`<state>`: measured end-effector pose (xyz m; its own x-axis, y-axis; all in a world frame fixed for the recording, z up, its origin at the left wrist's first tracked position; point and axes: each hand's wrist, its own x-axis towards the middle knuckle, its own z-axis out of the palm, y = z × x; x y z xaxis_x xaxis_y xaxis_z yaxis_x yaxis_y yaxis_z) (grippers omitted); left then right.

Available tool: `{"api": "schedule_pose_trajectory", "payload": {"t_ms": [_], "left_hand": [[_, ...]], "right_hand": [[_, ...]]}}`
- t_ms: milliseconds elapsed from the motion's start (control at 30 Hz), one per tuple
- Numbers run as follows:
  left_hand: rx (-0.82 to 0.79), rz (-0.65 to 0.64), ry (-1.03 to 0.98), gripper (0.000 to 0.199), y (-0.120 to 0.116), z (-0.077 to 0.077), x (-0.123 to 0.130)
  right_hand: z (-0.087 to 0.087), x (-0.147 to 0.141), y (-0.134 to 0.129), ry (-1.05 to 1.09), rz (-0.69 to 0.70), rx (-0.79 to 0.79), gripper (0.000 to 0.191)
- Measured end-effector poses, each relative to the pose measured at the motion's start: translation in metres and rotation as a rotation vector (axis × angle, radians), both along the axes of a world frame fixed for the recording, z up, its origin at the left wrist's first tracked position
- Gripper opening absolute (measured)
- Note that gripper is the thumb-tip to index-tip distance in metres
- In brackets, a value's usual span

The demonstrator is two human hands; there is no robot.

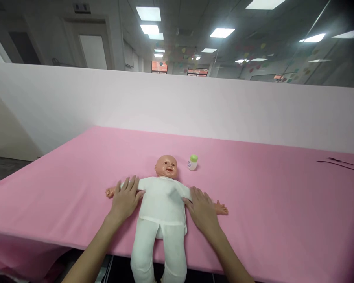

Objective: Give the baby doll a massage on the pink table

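Note:
A baby doll (163,200) in a white top and white trousers lies on its back, head away from me and legs over the table's front edge. Its arms are spread to both sides. My left hand (126,197) rests flat on the doll's arm at the left, fingers spread. On the doll's other arm lies my right hand (201,205), palm down with the fingers stretched out. Both doll hands show beyond mine. Just right of the doll's head stands a small jar (192,162) with a green lid.
A pink cloth (268,204) covers the table. Two thin dark cords or sticks (342,166) lie at the far right. Behind the table runs a low white wall (194,106) with glass above it. A door (6,125) is at the far left.

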<state>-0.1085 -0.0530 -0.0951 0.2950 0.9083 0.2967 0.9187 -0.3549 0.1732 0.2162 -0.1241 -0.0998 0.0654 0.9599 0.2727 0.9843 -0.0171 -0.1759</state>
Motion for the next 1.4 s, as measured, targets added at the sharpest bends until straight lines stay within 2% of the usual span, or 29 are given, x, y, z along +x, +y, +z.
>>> {"api": "schedule_pose_trajectory", "payload": {"t_ms": [100, 200, 333, 433, 500, 633, 700, 733, 800, 833, 900, 967, 1000, 1067, 1133, 1167, 1267, 1300, 1333, 1400], "left_hand": [[0.042, 0.139, -0.01, 0.053, -0.008, 0.004, -0.03], [-0.068, 0.194, -0.14, 0.042, -0.015, 0.011, -0.058], [-0.217, 0.211, -0.396, 0.032, -0.017, 0.017, -0.078], [-0.28, 0.183, -0.673, 0.041, -0.015, 0.017, -0.08], [-0.288, 0.183, -0.91, 0.049, -0.014, 0.02, -0.076], [-0.191, 0.243, -1.277, 0.049, -0.02, 0.036, -0.051], [-0.135, 0.239, -1.349, 0.041, -0.025, 0.044, -0.031], [-0.105, 0.216, -1.352, 0.038, -0.028, 0.046, -0.02], [-0.009, 0.123, -1.276, 0.03, -0.034, 0.047, -0.002], [0.044, 0.034, -1.197, 0.025, -0.038, 0.046, 0.006], [0.119, -0.231, -0.985, 0.015, -0.044, 0.041, 0.018], [0.15, -0.484, -0.776, 0.016, -0.05, 0.035, 0.024], [0.156, -0.561, -0.697, 0.019, -0.051, 0.034, 0.025], [0.143, -0.594, -0.625, 0.021, -0.053, 0.035, 0.025], [0.1, -0.481, -0.705, 0.017, -0.051, 0.04, 0.022], [0.076, -0.371, -0.811, 0.014, -0.049, 0.042, 0.02], [-0.013, 0.092, -1.286, 0.027, -0.034, 0.044, 0.008], [-0.058, 0.214, -1.444, 0.034, -0.028, 0.043, 0.004], [-0.106, 0.295, -1.581, 0.04, -0.022, 0.041, 0.0], [-0.172, 0.366, -1.751, 0.045, -0.016, 0.038, -0.005]], "right_hand": [[-0.003, 0.033, -0.015, -0.074, -0.095, 0.012, 0.063], [0.006, 0.059, -0.03, -0.042, -0.231, -0.017, 0.058], [0.027, 0.066, -0.045, 0.006, -0.402, -0.079, 0.043], [0.037, 0.059, -0.048, 0.255, -0.503, -0.137, 0.045], [0.039, 0.055, -0.044, 0.523, -0.492, -0.118, 0.045], [0.042, 0.043, -0.032, 1.141, -0.383, 0.143, 0.066], [0.048, 0.029, -0.028, 1.324, -0.337, 0.297, 0.066], [0.052, 0.02, -0.028, 1.341, -0.303, 0.352, 0.06], [0.059, -0.002, -0.03, 1.217, -0.15, 0.403, 0.042], [0.06, -0.014, -0.032, 1.094, -0.015, 0.403, 0.031], [0.06, -0.034, -0.036, 0.788, 0.318, 0.402, 0.013], [0.057, -0.048, -0.039, 0.508, 0.573, 0.426, 0.019], [0.056, -0.051, -0.04, 0.417, 0.638, 0.443, 0.024], [0.056, -0.051, -0.04, 0.37, 0.662, 0.45, 0.025], [0.058, -0.041, -0.036, 0.512, 0.546, 0.426, 0.016], [0.058, -0.032, -0.033, 0.645, 0.421, 0.428, 0.011], [0.054, 0.002, -0.021, 1.151, -0.087, 0.458, 0.029], [0.05, 0.014, -0.017, 1.309, -0.214, 0.437, 0.036], [0.046, 0.024, -0.014, 1.443, -0.287, 0.393, 0.039], [0.04, 0.038, -0.011, 1.607, -0.317, 0.3, 0.041]]}}
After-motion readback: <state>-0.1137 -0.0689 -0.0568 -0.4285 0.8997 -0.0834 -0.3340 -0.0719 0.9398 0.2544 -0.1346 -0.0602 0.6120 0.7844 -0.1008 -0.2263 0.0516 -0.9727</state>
